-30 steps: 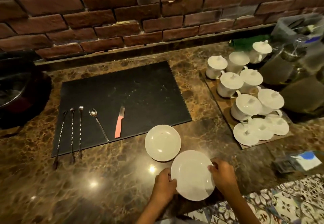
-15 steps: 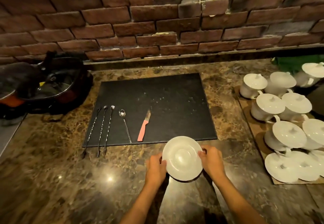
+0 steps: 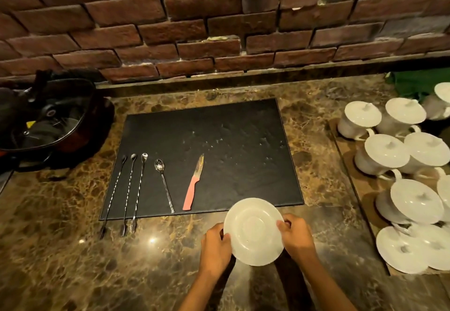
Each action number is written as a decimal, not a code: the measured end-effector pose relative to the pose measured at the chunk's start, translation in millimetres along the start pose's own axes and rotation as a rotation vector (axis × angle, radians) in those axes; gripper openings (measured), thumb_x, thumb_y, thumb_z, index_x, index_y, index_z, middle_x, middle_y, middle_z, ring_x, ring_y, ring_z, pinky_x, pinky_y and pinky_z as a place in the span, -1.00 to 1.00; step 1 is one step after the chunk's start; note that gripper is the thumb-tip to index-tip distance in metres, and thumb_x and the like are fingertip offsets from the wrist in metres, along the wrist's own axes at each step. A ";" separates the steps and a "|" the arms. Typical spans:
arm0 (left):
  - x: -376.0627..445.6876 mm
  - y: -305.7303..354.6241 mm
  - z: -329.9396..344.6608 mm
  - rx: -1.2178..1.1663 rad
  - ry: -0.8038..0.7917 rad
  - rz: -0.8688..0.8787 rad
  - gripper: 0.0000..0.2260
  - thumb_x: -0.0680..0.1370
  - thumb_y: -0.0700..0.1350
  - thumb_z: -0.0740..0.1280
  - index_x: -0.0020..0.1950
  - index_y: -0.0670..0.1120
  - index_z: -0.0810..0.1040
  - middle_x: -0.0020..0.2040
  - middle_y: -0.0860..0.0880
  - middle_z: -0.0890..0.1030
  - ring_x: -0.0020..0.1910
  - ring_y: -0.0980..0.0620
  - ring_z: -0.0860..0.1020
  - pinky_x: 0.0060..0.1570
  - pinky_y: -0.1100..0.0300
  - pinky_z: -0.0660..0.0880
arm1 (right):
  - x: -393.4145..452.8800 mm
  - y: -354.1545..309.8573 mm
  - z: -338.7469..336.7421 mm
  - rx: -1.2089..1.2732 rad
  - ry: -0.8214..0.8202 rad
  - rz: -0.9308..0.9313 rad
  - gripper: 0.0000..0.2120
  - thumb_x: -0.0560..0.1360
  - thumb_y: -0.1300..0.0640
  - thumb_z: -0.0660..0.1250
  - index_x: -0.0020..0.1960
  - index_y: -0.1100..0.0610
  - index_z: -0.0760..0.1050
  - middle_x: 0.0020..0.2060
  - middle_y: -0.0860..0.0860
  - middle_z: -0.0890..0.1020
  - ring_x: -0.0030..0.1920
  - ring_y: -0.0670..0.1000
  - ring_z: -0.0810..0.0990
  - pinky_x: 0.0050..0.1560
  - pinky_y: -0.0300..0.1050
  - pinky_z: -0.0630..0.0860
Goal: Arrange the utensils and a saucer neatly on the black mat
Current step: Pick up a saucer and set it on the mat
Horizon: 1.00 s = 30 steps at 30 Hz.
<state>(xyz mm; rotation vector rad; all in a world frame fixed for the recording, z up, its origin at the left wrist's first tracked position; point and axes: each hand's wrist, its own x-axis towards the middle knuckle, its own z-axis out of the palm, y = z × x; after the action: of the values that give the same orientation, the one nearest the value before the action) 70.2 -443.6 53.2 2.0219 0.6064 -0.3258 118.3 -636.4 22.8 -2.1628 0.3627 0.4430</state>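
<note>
The near right corner of the black mat (image 3: pixel 219 145) is covered by the saucer (image 3: pixel 253 231), whose side rims are hidden under the fingers (image 3: pixel 225 236) of both hands, the lidded cups (image 3: pixel 418 201) are cropped by the right edge, and the dark pot (image 3: pixel 48 116) contents are unreadable.

Black mat (image 3: pixel 231 145): rectangular, textured, flat on the marbled counter, its right half bare. Utensils in a row on its left half, bowls and blade pointing away: three long twisted-stem bar spoons (image 3: pixel 131 189) whose near ends overhang the mat's front edge, one short teaspoon (image 3: pixel 164 184), and a pink-handled knife (image 3: pixel 194 184), slightly slanted. White round saucer (image 3: pixel 254 231): held at both sides, overlapping the mat's front edge near its right corner.
</note>
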 end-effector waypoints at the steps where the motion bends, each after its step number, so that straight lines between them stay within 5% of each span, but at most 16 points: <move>1: 6.2 7.4 -0.7 -0.002 -0.001 0.007 -0.78 0.54 -0.30 0.26 -0.08 -0.13 0.70 -0.16 0.01 0.72 -0.11 -0.01 0.66 -0.16 0.20 0.59 | 6.3 -3.1 -3.4 0.019 0.013 -0.013 -0.79 0.53 0.22 0.27 -0.28 0.11 0.50 -0.40 -0.01 0.54 -0.34 -0.03 0.52 -0.33 -0.16 0.42; 5: 44.8 50.1 -2.7 -0.006 0.015 0.066 -0.75 0.56 -0.30 0.24 -0.08 -0.05 0.68 -0.24 0.11 0.66 -0.20 0.09 0.60 -0.27 0.39 0.50 | 46.7 -23.5 -21.6 0.128 0.093 -0.020 -0.82 0.51 0.27 0.27 -0.26 0.18 0.52 -0.41 0.01 0.53 -0.36 -0.04 0.48 -0.35 -0.17 0.41; 9: 81.8 82.6 3.5 0.027 -0.005 0.065 -0.77 0.58 -0.30 0.21 0.02 -0.21 0.68 -0.14 -0.07 0.68 -0.13 -0.02 0.60 -0.13 0.08 0.51 | 80.1 -41.8 -37.2 0.134 0.155 -0.061 -0.79 0.51 0.28 0.26 -0.29 0.17 0.52 -0.42 0.02 0.52 -0.38 -0.04 0.46 -0.37 -0.17 0.38; 14: 114.2 91.5 12.4 0.059 0.006 0.059 -0.74 0.56 -0.34 0.20 0.02 -0.23 0.69 -0.13 -0.10 0.66 -0.13 -0.02 0.53 -0.21 0.22 0.33 | 110.2 -46.2 -38.5 0.048 0.180 -0.024 -0.80 0.52 0.23 0.27 -0.25 0.23 0.55 -0.35 0.13 0.59 -0.31 0.08 0.51 -0.22 -0.03 0.46; 17: 116.4 87.6 9.8 0.023 -0.066 0.038 -0.74 0.57 -0.33 0.19 0.06 -0.26 0.67 -0.05 -0.21 0.70 -0.06 -0.13 0.60 -0.08 0.14 0.51 | 111.3 -44.9 -34.5 0.031 0.185 -0.026 -0.78 0.54 0.20 0.27 -0.24 0.24 0.55 -0.33 0.16 0.60 -0.32 0.07 0.52 -0.27 -0.08 0.44; 19: 117.4 83.9 4.0 -0.027 -0.105 0.010 -0.74 0.60 -0.29 0.21 0.19 -0.26 0.63 0.03 -0.26 0.69 0.04 -0.23 0.64 0.10 -0.09 0.62 | 105.9 -46.2 -33.4 0.071 0.196 0.012 -0.77 0.57 0.13 0.25 -0.20 0.19 0.57 -0.31 0.11 0.61 -0.33 -0.03 0.52 -0.32 -0.17 0.42; 21: 113.3 76.6 -10.0 -0.069 -0.086 -0.046 -0.71 0.65 -0.20 0.22 0.36 -0.18 0.54 0.06 -0.22 0.67 0.03 -0.20 0.67 0.11 -0.08 0.64 | 96.4 -47.6 -33.5 0.162 0.214 0.058 -0.75 0.59 0.07 0.20 -0.17 0.10 0.58 -0.26 0.09 0.62 -0.28 -0.06 0.54 -0.28 -0.13 0.46; 23: 103.3 59.3 -31.3 -0.189 -0.005 -0.067 -0.74 0.66 -0.19 0.23 0.34 -0.12 0.55 -0.05 -0.15 0.65 -0.19 -0.03 0.67 -0.11 0.13 0.67 | 80.5 -46.7 -33.8 0.265 0.255 0.123 -0.70 0.60 0.05 0.14 -0.20 0.10 0.55 -0.24 0.18 0.63 -0.27 0.06 0.57 -0.17 0.05 0.54; 25: 90.7 30.0 -68.3 -0.313 0.117 -0.032 -0.81 0.65 -0.25 0.25 0.18 -0.15 0.61 -0.13 -0.15 0.63 -0.31 0.05 0.62 -0.25 0.14 0.62 | 59.3 -44.1 -25.1 0.309 0.292 0.219 -0.70 0.61 0.10 0.12 -0.13 0.23 0.52 -0.23 0.28 0.60 -0.27 0.20 0.56 -0.14 0.19 0.56; 30: 74.7 -74.7 -189.1 -0.055 0.589 -0.023 -0.79 0.59 -0.36 0.30 0.19 -0.27 0.63 0.11 -0.24 0.66 0.13 -0.22 0.60 0.20 0.01 0.44 | -10.6 -70.9 27.8 0.373 0.251 0.347 -0.80 0.58 0.29 0.21 -0.04 0.43 0.52 -0.41 0.19 0.52 -0.46 0.10 0.45 -0.67 -0.26 0.45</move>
<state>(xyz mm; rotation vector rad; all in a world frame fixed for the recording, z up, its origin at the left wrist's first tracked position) 89.2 -227.9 58.5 2.0557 0.9847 0.2875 132.9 -572.0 62.2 -1.7928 0.8971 0.2653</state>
